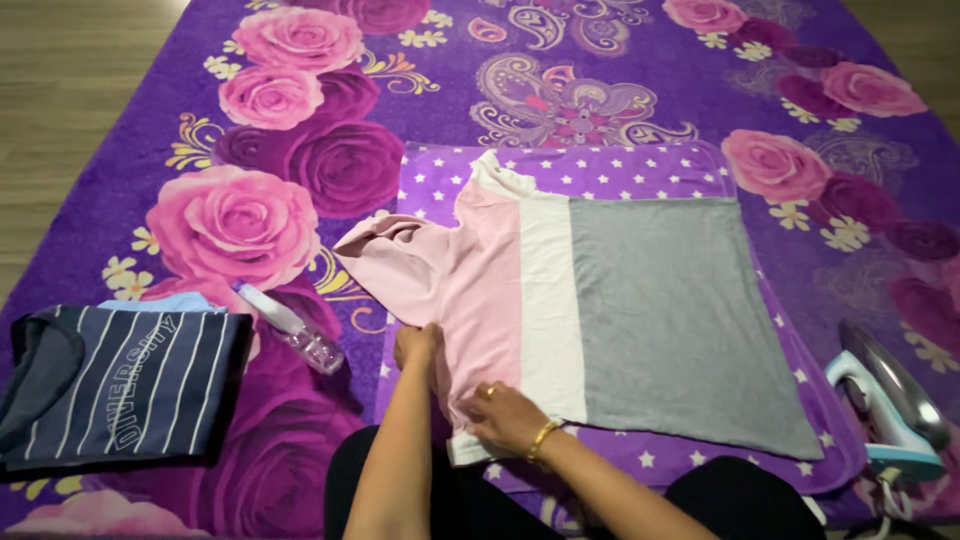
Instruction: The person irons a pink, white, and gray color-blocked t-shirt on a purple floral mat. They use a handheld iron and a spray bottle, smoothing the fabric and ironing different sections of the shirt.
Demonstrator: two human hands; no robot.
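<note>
A T-shirt with pink, white and grey panels [620, 300] lies flat on a purple star-patterned mat [600, 170]. My left hand [416, 345] presses on the pink part near the sleeve at the shirt's near left edge. Close beside it, my right hand [505, 415], wearing a gold bracelet and a ring, rests flat on the pink fabric by the near corner. Both hands have their fingers on the cloth; neither lifts it. One pink sleeve [375, 240] sticks out to the left, slightly crumpled.
A clear spray bottle [292, 328] lies left of the mat. A folded dark striped shirt [115, 385] sits on a stack at far left. An iron [890, 400] stands at right. All rest on a purple rose-patterned carpet [300, 150] over wooden floor.
</note>
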